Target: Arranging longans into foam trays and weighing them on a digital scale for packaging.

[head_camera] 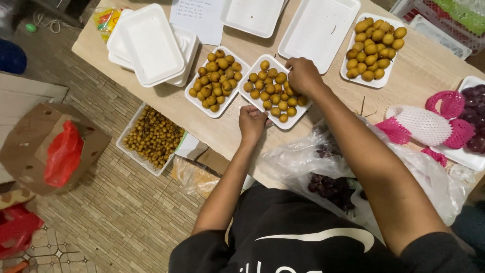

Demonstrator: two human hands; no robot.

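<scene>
**Two hands on a tray of little yellow fruits**

Close to the person, at the near edge of the worktop (166,103), a clear plastic bag (323,167) with dark grapes lies open. Just past it, the left hand (251,123) holds the near side of a white tray (262,108) full of small round yellow fruits (270,90). Its fingers curl over the rim. The right hand (303,76) rests on the far corner of the same tray, fingers bent down among the fruits. I cannot tell if they pinch one. The tray sits near the worktop's edge. If it gets bumped or tipped, I think the fruits could roll off to the floor. Farther back are another full tray (218,81) and a stack of empty trays (151,43).
</scene>
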